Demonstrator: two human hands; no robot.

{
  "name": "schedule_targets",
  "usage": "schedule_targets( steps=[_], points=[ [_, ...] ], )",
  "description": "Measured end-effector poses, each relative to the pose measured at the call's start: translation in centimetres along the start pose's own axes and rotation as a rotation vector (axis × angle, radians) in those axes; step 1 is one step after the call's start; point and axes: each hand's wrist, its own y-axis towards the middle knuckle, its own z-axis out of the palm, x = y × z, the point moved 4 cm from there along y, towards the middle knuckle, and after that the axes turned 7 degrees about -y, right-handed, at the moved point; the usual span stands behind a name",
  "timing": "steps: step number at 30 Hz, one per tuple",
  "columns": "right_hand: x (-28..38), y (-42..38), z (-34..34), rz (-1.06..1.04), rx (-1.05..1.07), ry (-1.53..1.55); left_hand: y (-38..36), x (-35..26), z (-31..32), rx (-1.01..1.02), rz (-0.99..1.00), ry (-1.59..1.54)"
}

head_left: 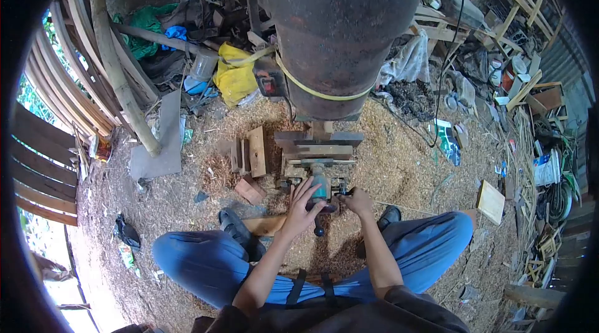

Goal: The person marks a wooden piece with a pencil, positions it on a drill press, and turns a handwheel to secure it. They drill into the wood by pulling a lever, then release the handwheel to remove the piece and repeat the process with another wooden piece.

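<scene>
A machine with a large dark, worn housing rises in front of me, with a yellow-green band round its lower part. Below it, a small green and dark metal assembly sits between my knees. My left hand lies on the left side of this assembly, fingers spread and pointing forward. My right hand is closed round a dark handle at its right side. A black ball-ended lever hangs from the near side, between the two hands.
Wooden blocks and a reddish block lie left of the machine. A light board is at the right. A red switch box hangs beside the housing. A black cable crosses the shavings. A pole leans at the left.
</scene>
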Motion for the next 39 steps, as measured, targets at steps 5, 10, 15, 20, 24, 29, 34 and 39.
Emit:
schedule_targets(
  steps=[5,10,15,20,24,29,34,39],
  points=[
    [4.7,-2.7,-16.0,-0.352,-0.462,0.636,2.5,-5.5,-3.3,-0.113,0.066,0.07],
    [11.5,-4.1,-35.7,-0.575,-0.766,0.912,5.4,-16.4,-5.5,-0.354,0.228,0.312],
    [18.5,3.4,-45.1,-0.693,-0.409,1.255,8.1,-23.4,-6.6,-0.604,0.541,0.495],
    [22.9,2.9,-43.6,-0.779,-0.01,1.494,10.2,-24.3,-7.0,-0.602,0.509,0.526],
    [22.4,3.2,-44.4,-0.763,-0.175,1.494,9.8,-24.9,-6.8,-0.636,0.516,0.418],
    [19.7,4.0,-42.3,-0.662,-0.48,1.141,9.6,-26.8,-5.5,-0.668,0.517,0.534],
    [19.2,7.2,-39.9,-0.542,-0.987,1.012,10.6,-26.2,-2.0,-0.541,0.456,0.671],
    [20.9,10.5,-39.3,-0.56,-0.284,1.281,12.3,-25.5,-0.4,-0.461,0.323,0.905]
  ],
)
